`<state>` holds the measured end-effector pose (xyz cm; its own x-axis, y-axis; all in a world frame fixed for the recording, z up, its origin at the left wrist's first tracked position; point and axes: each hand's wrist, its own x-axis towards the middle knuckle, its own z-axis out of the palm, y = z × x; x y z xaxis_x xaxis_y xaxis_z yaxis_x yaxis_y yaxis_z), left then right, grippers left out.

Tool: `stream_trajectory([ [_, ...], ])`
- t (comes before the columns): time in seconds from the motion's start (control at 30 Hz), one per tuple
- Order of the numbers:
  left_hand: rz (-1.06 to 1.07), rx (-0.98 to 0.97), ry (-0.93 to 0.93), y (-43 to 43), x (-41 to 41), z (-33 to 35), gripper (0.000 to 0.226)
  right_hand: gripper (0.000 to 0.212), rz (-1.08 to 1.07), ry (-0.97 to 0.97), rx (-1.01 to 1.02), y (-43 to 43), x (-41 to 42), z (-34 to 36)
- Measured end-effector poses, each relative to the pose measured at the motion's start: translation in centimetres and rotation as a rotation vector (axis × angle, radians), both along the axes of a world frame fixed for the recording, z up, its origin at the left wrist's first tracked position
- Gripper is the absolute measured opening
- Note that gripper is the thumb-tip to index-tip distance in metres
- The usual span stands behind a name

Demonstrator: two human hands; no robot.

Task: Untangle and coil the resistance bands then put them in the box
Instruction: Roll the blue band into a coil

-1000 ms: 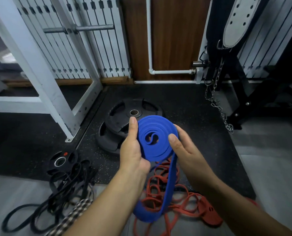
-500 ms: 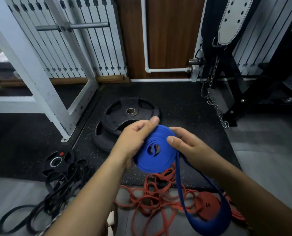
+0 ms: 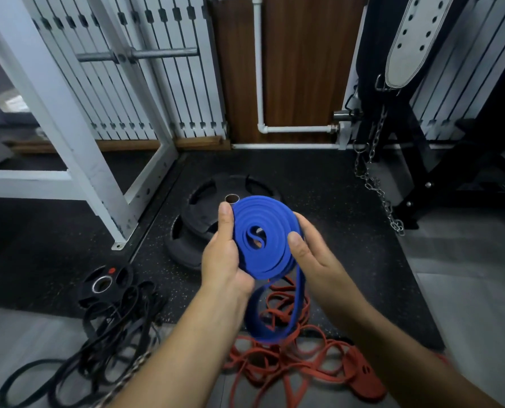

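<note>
Head view: left hand (image 3: pixel 224 260) and right hand (image 3: pixel 316 254) both grip the blue band (image 3: pixel 263 237) coil above the floor. Since half a second ago the coil is tipped upright and the hanging tail is shorter, so it's nearly wound. Red bands (image 3: pixel 289 357) lie tangled below, box unseen.

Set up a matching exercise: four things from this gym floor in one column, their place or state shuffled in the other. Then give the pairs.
1. blue band
2. red bands
3. black bands
4. chain

A. tangled on the floor at the left, by a small plate
B. hangs at the right
C. partly coiled, held by left hand and right hand
D. tangled on the floor below the hands

Pairs: 1-C, 2-D, 3-A, 4-B
</note>
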<state>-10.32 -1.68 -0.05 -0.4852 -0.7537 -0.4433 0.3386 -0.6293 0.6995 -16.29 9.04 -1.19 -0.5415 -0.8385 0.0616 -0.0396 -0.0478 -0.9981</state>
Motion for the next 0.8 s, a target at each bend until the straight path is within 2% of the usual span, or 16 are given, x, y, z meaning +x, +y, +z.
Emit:
stream_trajectory([
  [0.07,0.073,-0.013,-0.005,0.3,-0.2,0.0,0.049,0.061,-0.048,-0.034,0.000,-0.2,0.4,-0.1],
  [0.17,0.085,-0.039,-0.006,0.6,-0.5,-0.3,0.049,0.047,-0.089,-0.029,-0.002,-0.2,0.2,-0.6],
  [0.27,-0.073,-0.042,0.008,0.9,-0.4,0.3,0.064,0.031,-0.119,-0.009,0.007,0.1,-1.1,-0.2],
  [0.33,-0.160,-0.147,-0.077,0.2,0.0,0.5,0.061,0.028,-0.078,-0.024,0.016,0.5,-2.0,0.5],
  [0.47,-0.309,-0.425,-0.233,-1.4,1.7,0.9,0.037,0.027,0.072,0.016,0.122,1.3,-2.8,0.7],
  [0.53,-0.427,-0.584,-0.307,-1.7,2.3,0.9,0.042,0.025,0.123,0.052,0.143,1.4,-2.5,0.6],
  [0.57,-0.494,-0.601,-0.314,-1.6,2.6,0.9,0.048,0.025,0.142,0.067,0.143,1.4,-2.3,0.5],
  [0.63,-0.495,-0.529,-0.254,-0.9,2.8,0.8,0.049,0.029,0.143,0.061,0.115,1.3,-1.8,0.4],
  [0.73,-0.311,-0.380,-0.131,0.0,2.1,0.6,0.028,0.039,0.040,-0.071,0.025,0.9,-1.5,0.5],
  [0.8,-0.175,-0.244,-0.073,0.1,1.5,0.5,0.029,0.041,-0.055,-0.127,-0.026,0.6,-1.1,0.3],
])
